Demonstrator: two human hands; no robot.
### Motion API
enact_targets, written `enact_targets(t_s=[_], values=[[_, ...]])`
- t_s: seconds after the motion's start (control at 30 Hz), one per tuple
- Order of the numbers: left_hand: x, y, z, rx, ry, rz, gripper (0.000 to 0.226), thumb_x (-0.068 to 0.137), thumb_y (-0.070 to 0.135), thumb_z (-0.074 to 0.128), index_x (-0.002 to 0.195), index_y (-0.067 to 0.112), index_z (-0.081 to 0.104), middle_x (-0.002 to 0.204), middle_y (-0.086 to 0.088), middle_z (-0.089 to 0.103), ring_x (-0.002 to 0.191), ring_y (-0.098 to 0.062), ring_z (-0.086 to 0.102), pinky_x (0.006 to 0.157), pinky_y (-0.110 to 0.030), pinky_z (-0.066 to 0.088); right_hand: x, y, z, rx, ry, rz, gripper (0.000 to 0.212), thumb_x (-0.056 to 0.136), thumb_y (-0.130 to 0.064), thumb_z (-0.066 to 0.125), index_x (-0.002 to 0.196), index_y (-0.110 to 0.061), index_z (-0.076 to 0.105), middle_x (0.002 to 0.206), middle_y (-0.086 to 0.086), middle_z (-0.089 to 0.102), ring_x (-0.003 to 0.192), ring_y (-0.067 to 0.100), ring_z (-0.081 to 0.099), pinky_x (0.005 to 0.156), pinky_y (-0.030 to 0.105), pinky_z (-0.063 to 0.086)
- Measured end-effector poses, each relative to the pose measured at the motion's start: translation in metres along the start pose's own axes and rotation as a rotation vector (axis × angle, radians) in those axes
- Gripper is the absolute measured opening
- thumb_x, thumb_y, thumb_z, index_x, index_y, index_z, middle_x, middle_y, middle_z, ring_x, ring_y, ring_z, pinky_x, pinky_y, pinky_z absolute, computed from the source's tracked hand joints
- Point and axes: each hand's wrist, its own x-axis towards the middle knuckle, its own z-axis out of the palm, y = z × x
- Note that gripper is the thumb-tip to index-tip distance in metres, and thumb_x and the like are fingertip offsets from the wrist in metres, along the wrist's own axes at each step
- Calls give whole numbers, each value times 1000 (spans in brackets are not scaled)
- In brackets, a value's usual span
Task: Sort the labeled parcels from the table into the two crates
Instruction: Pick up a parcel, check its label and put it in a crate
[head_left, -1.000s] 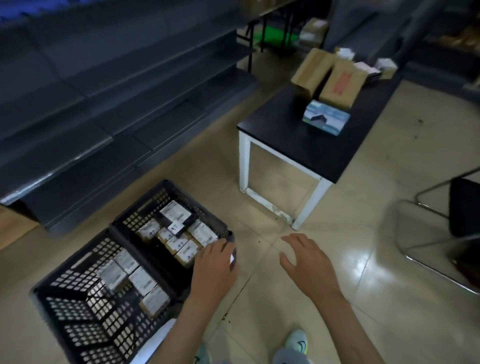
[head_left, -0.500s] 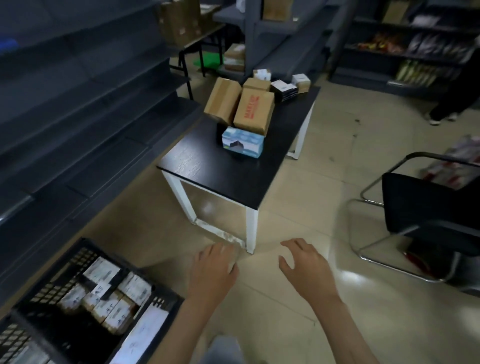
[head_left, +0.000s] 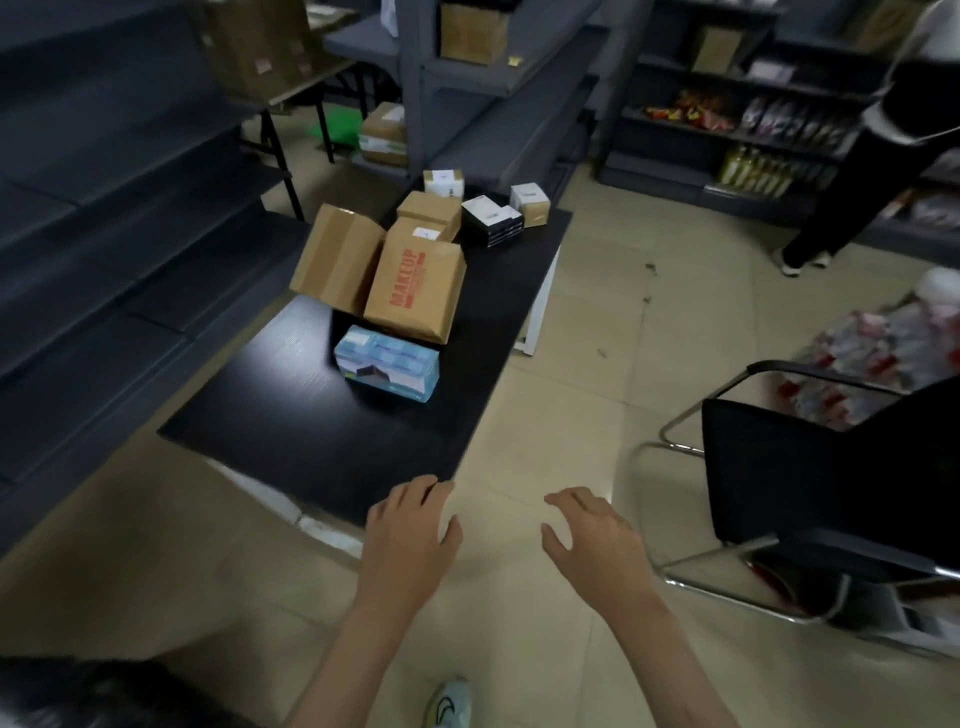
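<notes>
On the low black table (head_left: 311, 436) lie several parcels: a light blue box (head_left: 387, 365) nearest me, a brown carton printed MAKEUP (head_left: 415, 283), a plain brown carton (head_left: 335, 257) to its left, and small boxes (head_left: 529, 204) plus a black flat box (head_left: 491, 218) at the far end. My left hand (head_left: 410, 540) hovers just short of the table's near corner, fingers relaxed, holding nothing. My right hand (head_left: 597, 545) floats over the floor beside it, also empty. Only a dark blurred corner of a crate (head_left: 78, 691) shows at the bottom left.
Dark empty shelving (head_left: 104, 234) runs along the left. A black chair with a chrome frame (head_left: 810, 493) stands at the right. Another person's legs (head_left: 841, 208) are at the far right by stocked shelves. My shoe (head_left: 449, 704) is on the tiled floor.
The view has swung up from the crates to the table, which is now close in front. My left hand left the crate; both empty hands now reach toward the table.
</notes>
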Motion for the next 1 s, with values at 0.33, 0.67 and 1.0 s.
enact_targets(t_s=[0.33,0.67,1.0], values=[[194,60,55,33,-34,-46,44,87,29,78,130,23,67,132,0,66,118,-21,65,93,-44,53,196,114,-15,38,-35,-15,31,90,-38,67,119,-28,71,113,-10,68,96,19,69,73,36,57],[364,118,86,72,-6,-221,45,90,31,78,133,21,68,135,0,65,122,-22,63,94,-47,53,399,201,-34,64,-65,-179,31,92,-38,63,120,-26,71,114,-10,68,94,19,68,75,37,57],[543,96,102,60,1,-333,45,97,38,66,140,27,61,144,5,58,133,-17,54,100,-40,52,617,204,-17,59,-114,-286,33,94,-34,59,123,-24,70,118,-5,69,99,23,68,79,40,57]])
